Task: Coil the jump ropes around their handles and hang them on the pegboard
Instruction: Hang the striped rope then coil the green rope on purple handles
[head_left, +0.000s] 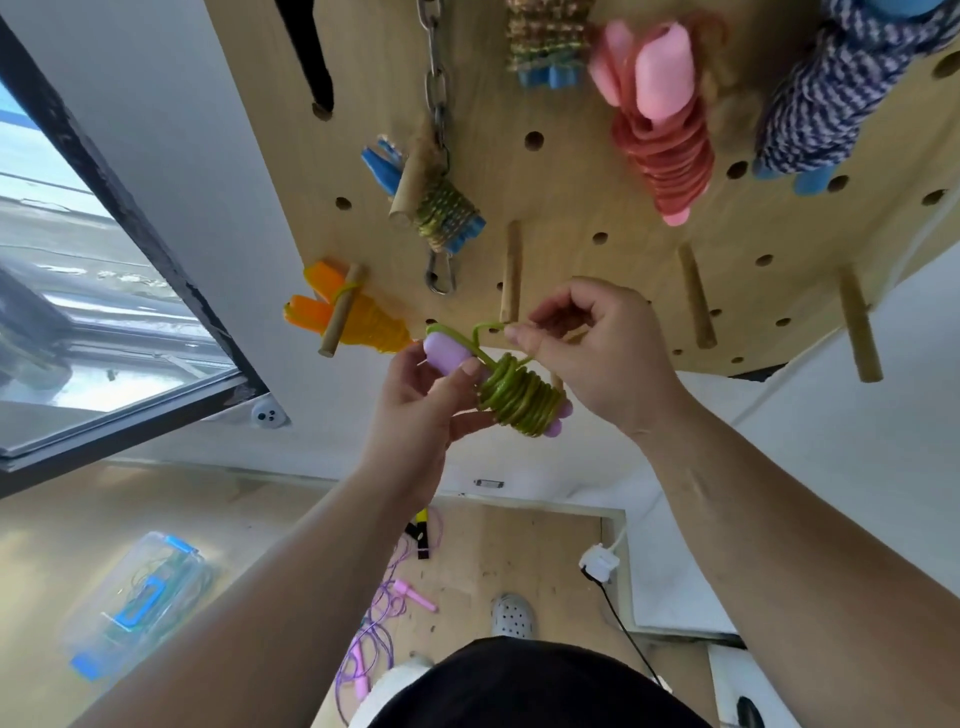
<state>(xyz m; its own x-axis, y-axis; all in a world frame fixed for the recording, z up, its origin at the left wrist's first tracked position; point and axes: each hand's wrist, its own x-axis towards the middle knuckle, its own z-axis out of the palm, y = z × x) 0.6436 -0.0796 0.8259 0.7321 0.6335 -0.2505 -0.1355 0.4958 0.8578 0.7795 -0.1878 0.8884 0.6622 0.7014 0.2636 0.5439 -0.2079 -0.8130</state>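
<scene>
Left hand (421, 397) grips the lilac handles (445, 354), steadying the green rope (522, 399) coiled round them. Right hand (587, 353) pinches its free loop (484, 329), probably to hook the bare peg (511, 278) just above, near the pegboard's (597, 208) lower edge.

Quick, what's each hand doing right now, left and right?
Left hand: grips the lilac handles of the coiled green jump rope.
Right hand: pinches the rope's loose loop.

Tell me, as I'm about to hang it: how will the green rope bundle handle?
Probably springy: the free loop of the green rope arcs stiffly rather than drooping, so coils may loosen if released. Likely light: the left hand alone supports the lilac handles.
</scene>
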